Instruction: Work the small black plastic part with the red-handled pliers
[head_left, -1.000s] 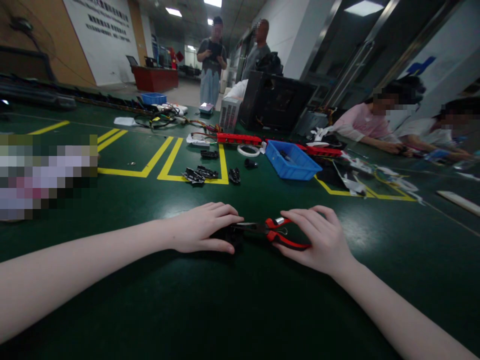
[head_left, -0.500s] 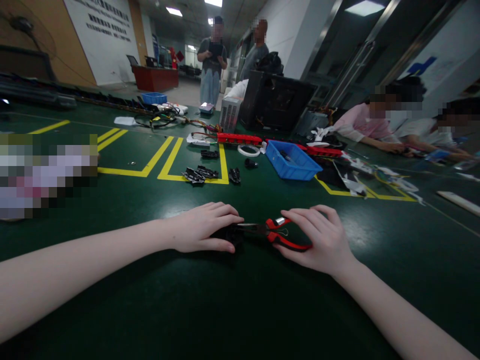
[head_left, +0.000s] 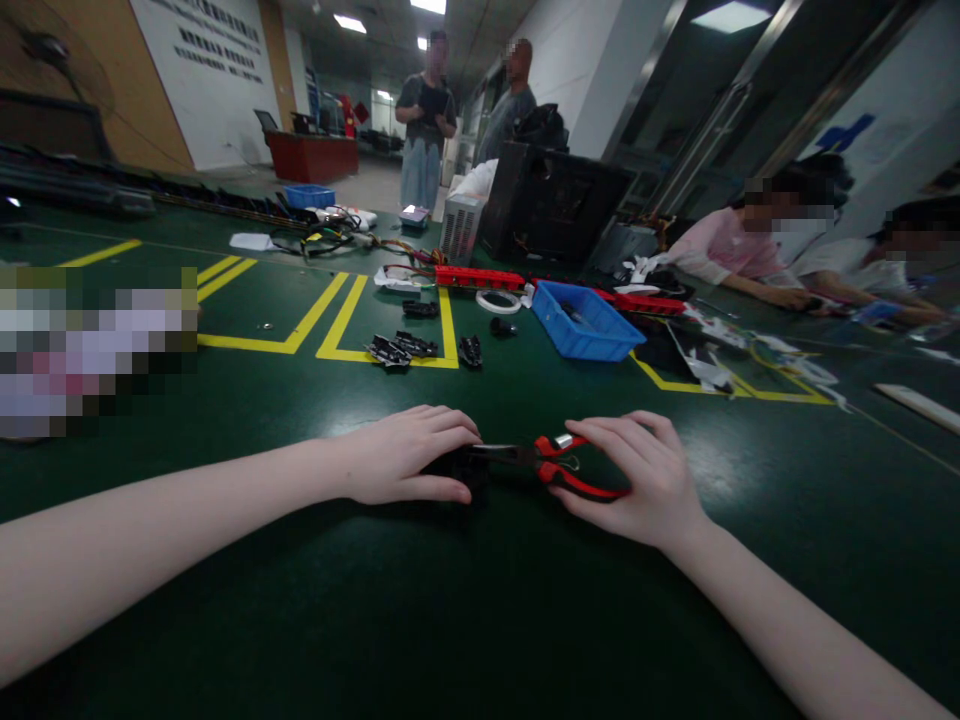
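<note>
A small dark part (head_left: 474,472) lies low over the green bench (head_left: 480,610), partly hidden under the left hand (head_left: 412,455), whose fingers and thumb grasp it. The nose of the red-handled pliers (head_left: 541,456) reaches it from the right side; whether the tips grip it, I cannot tell. The right hand (head_left: 637,475) grasps the pliers by their handles, which stand apart. Beyond the hands, black pieces (head_left: 403,347) lie in and near a yellow-taped outline (head_left: 330,320). Farther right sits a blue basket (head_left: 589,340), with a white ring (head_left: 498,302) near its left side.
</note>
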